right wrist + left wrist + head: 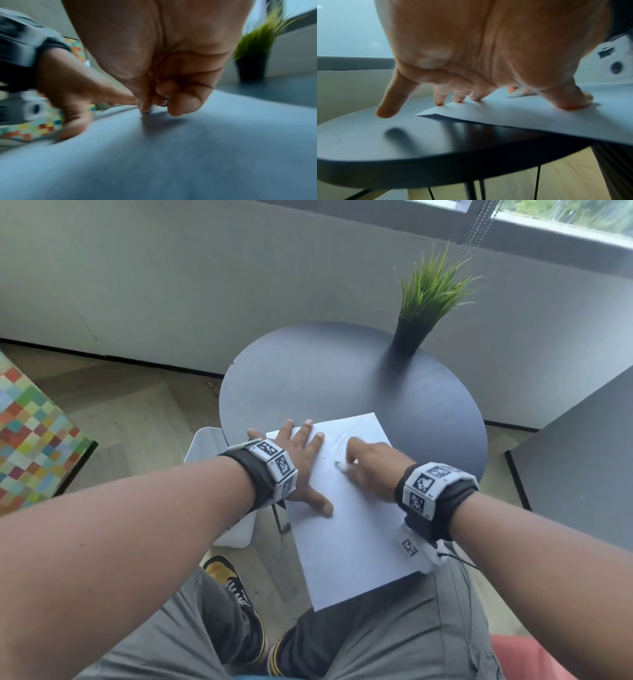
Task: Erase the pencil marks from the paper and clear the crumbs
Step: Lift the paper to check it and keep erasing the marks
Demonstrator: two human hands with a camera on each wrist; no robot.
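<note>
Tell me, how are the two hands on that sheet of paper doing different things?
The left hand lies flat with fingers spread, pressing the paper down near its left edge; the right hand is curled, pinching a small eraser against the sheet. The left holds nothing; the right works beside the pencil marks. Both touch the paper and wear marker wristbands.

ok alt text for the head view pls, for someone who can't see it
A left hand presses a white paper flat on a round dark table while the right hand rubs an eraser over pencil marks.
</note>
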